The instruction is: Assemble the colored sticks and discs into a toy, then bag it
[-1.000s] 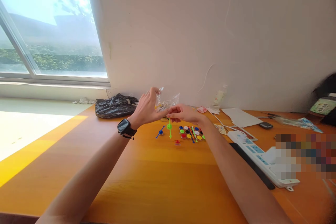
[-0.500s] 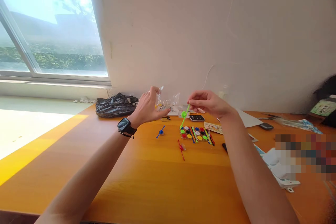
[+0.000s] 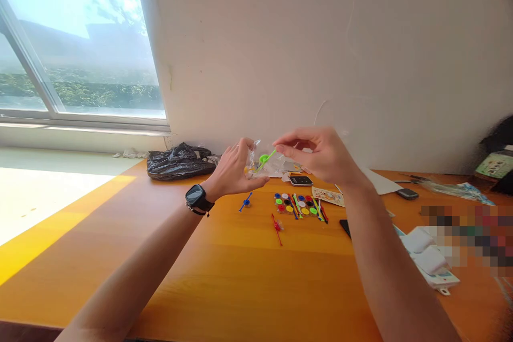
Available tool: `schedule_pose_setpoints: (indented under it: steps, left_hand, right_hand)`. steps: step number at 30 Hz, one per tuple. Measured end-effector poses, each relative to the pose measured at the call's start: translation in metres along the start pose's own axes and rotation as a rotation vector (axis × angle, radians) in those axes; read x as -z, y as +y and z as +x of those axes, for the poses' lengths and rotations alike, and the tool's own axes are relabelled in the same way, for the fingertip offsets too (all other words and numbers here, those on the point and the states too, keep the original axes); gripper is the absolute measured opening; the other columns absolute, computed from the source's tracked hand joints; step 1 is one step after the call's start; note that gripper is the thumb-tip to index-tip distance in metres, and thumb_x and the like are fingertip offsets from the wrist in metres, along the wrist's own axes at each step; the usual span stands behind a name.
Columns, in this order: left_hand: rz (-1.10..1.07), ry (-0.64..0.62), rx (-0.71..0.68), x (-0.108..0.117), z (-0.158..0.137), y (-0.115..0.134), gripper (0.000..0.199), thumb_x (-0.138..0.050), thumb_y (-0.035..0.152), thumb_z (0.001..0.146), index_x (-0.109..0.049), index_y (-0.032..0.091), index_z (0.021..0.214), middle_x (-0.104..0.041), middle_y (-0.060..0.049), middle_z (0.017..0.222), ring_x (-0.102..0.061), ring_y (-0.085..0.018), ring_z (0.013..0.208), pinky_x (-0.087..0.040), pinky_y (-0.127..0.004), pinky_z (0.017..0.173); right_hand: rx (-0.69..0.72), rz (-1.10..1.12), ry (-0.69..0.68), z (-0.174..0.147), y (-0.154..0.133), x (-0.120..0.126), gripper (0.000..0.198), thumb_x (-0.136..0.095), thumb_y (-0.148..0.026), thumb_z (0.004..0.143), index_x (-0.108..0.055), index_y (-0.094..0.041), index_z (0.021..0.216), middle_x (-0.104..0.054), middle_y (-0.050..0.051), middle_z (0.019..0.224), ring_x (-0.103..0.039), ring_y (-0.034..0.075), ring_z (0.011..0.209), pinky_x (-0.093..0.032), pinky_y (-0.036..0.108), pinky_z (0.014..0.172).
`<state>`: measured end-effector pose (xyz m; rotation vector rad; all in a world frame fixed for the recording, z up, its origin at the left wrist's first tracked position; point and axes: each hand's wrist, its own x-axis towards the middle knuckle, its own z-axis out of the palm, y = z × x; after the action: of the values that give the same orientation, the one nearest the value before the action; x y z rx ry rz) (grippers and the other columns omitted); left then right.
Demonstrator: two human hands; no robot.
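Observation:
My right hand [image 3: 316,152] pinches one end of a green plastic arrow spinner [image 3: 264,158] with a round hub. Its other end reaches over the opening of a clear plastic bag [image 3: 276,164]. My left hand [image 3: 238,167], with a black watch [image 3: 196,196] on its wrist, grips the bag's edge with its fingers while the thumb stands apart. Below the hands lie a blue arrow spinner [image 3: 247,202] and a red arrow spinner [image 3: 277,228]. Beside these are rows of coloured round pieces [image 3: 287,201] with several loose arrows [image 3: 297,206].
A black plastic bag [image 3: 176,161] lies at the back left by the wall. Behind the pieces is a small black-and-white device [image 3: 300,180], with a printed card [image 3: 327,196] nearby. White items [image 3: 427,251] lie at the right of the wooden table [image 3: 240,283].
My right hand has moved left with the green arrow spinner, bringing it from above the coloured pieces to the clear bag. My left hand has shifted slightly right.

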<state>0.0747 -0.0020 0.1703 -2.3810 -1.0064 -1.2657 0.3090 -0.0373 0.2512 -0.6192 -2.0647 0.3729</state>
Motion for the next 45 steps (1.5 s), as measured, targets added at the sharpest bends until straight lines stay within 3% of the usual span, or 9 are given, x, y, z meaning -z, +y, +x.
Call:
schedule_pose_setpoints:
  steps: [4,10,15,20,31,37,41,45]
  left_hand:
    - [-0.019,0.011,-0.02,0.001,0.001,0.005,0.074,-0.078,0.059,0.075,-0.036,0.023,0.123,-0.06,-0.007,0.111,-0.061,-0.024,0.085,-0.047,-0.039,0.074]
    - [-0.021,0.028,-0.024,0.003,0.001,0.007,0.073,-0.079,0.056,0.074,-0.037,0.023,0.123,-0.059,-0.007,0.109,-0.061,-0.025,0.086,-0.047,-0.04,0.074]
    - [-0.049,0.046,-0.014,0.004,0.003,0.009,0.073,-0.079,0.058,0.076,-0.036,0.023,0.122,-0.058,-0.005,0.103,-0.059,-0.023,0.079,-0.047,-0.039,0.07]
    - [-0.082,0.068,-0.017,0.007,0.004,0.01,0.074,-0.078,0.06,0.079,-0.036,0.023,0.126,-0.056,-0.007,0.106,-0.059,-0.024,0.083,-0.047,-0.038,0.07]
    - [-0.102,0.108,-0.032,0.005,0.003,0.015,0.069,-0.078,0.051,0.077,-0.034,0.024,0.124,-0.056,-0.008,0.114,-0.06,-0.024,0.088,-0.048,-0.039,0.074]
    - [-0.06,0.085,-0.043,0.004,0.003,0.013,0.069,-0.077,0.049,0.076,-0.033,0.024,0.123,-0.057,-0.009,0.118,-0.061,-0.025,0.092,-0.047,-0.039,0.075]
    - [-0.038,0.069,-0.021,0.006,0.003,0.013,0.07,-0.077,0.053,0.077,-0.034,0.023,0.124,-0.057,-0.007,0.11,-0.06,-0.023,0.084,-0.047,-0.039,0.072]
    - [-0.007,0.06,-0.012,0.008,0.004,0.005,0.071,-0.077,0.059,0.079,-0.036,0.023,0.124,-0.058,-0.007,0.109,-0.058,-0.022,0.08,-0.046,-0.04,0.071]
  right_hand:
    - [0.124,-0.156,-0.035,-0.001,-0.001,-0.007,0.009,-0.075,-0.033,0.093,-0.084,-0.03,0.095,-0.065,0.005,0.106,-0.061,0.021,0.094,-0.049,0.032,0.067]
    - [0.178,-0.239,0.024,-0.001,-0.001,-0.01,0.009,-0.077,-0.03,0.092,-0.084,-0.035,0.094,-0.055,0.004,0.138,-0.056,0.028,0.119,-0.055,0.042,0.086]
    - [0.244,-0.218,0.243,0.003,-0.003,-0.014,0.01,-0.076,-0.028,0.092,-0.084,-0.034,0.092,-0.059,0.004,0.131,-0.059,0.027,0.113,-0.052,0.051,0.1]
    - [0.283,-0.226,0.384,0.003,-0.007,-0.014,0.011,-0.074,-0.027,0.093,-0.083,-0.034,0.092,-0.061,0.003,0.125,-0.059,0.027,0.11,-0.05,0.051,0.102]
    - [0.267,-0.355,0.121,0.002,-0.005,-0.029,0.015,-0.075,-0.028,0.094,-0.085,-0.037,0.089,-0.058,0.002,0.137,-0.049,0.031,0.125,-0.043,0.055,0.108]
    - [0.203,-0.336,-0.112,-0.002,0.001,-0.027,0.012,-0.075,-0.027,0.093,-0.084,-0.034,0.092,-0.055,0.003,0.144,-0.047,0.033,0.131,-0.044,0.058,0.111]
    - [0.181,-0.242,-0.035,0.0,-0.004,-0.024,0.012,-0.071,-0.03,0.095,-0.081,-0.031,0.1,-0.058,0.006,0.14,-0.054,0.031,0.126,-0.051,0.051,0.102]
    - [0.165,-0.113,0.201,0.004,-0.001,-0.018,0.01,-0.067,-0.033,0.096,-0.074,-0.026,0.094,-0.065,0.006,0.119,-0.062,0.025,0.107,-0.053,0.04,0.092]
